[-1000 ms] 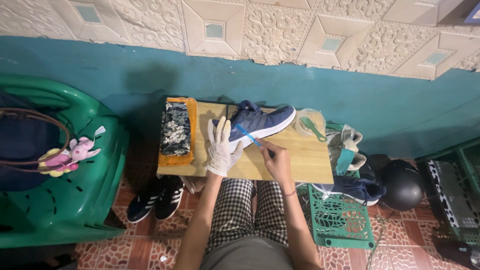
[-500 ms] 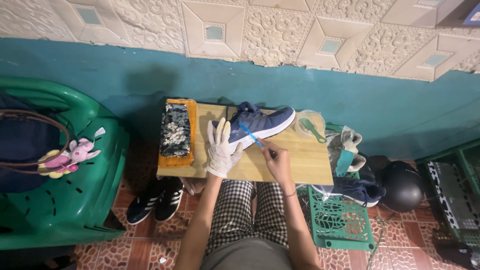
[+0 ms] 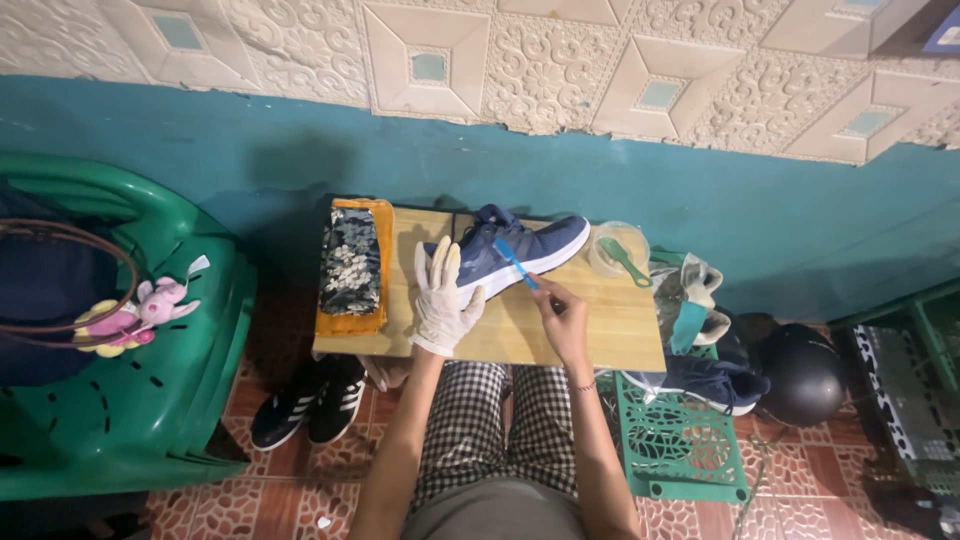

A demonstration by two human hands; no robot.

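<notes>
We are steadying a navy-blue fabric sneaker with a white sole (image 3: 520, 250), which is lying on its side at the far middle of the pale wooden board table (image 3: 600, 335). Our left hand (image 3: 442, 298), in a white rubber glove, is resting flat with fingers close together against the shoe's near-left end. Our bare right hand (image 3: 560, 312) is pinching the handle of a small blue toothbrush (image 3: 515, 263), whose head is touching the sole edge.

We are judging the step in hand to be scrubbing along the sole. The next move is calling for short strokes with firm counter-pressure from the gloved hand, so the shoe is not sliding.

To the right, a clear plastic bowl holding a green brush (image 3: 620, 252) is standing near the shoe. To the left, an orange tray with a dark patterned cloth (image 3: 352, 265) is lying well apart.
</notes>
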